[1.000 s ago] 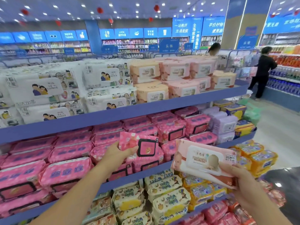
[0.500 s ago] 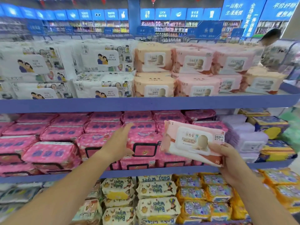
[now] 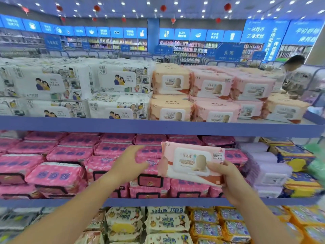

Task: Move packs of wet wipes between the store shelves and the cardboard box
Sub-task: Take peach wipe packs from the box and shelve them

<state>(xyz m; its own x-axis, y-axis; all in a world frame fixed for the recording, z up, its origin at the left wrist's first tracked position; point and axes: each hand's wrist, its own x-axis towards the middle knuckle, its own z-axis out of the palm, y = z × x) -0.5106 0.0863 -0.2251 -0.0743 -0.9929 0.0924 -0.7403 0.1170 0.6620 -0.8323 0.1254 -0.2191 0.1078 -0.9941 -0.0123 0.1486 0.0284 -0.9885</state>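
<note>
Holding a pale pink pack of wet wipes, the right hand grips it at the lower right corner. The thumb lies across the white lid on the front. The remaining fingers are curled behind the pack and hidden by it. The pack is upright, face toward the camera and slightly tilted. It extends up and to the left of that thumb, in front of the shelf stock.

The left hand holds nothing. Its fingers are spread and gently curved, with the thumb apart from them. The left edge of the held pack is near the thumb tip, with no visible contact. Behind these fingers stand the deep pink packs of the middle shelf; whether the hand touches them cannot be told. A deep pink pack with a black-framed lid sits just below the left thumb.

Well above both sets of fingers, the top shelf carries white packs, peach packs and pale pink packs matching the held one. Below the wrists lie cream packs marked Baby Wipes. To the right of the right hand's fingers are lilac packs.
</note>
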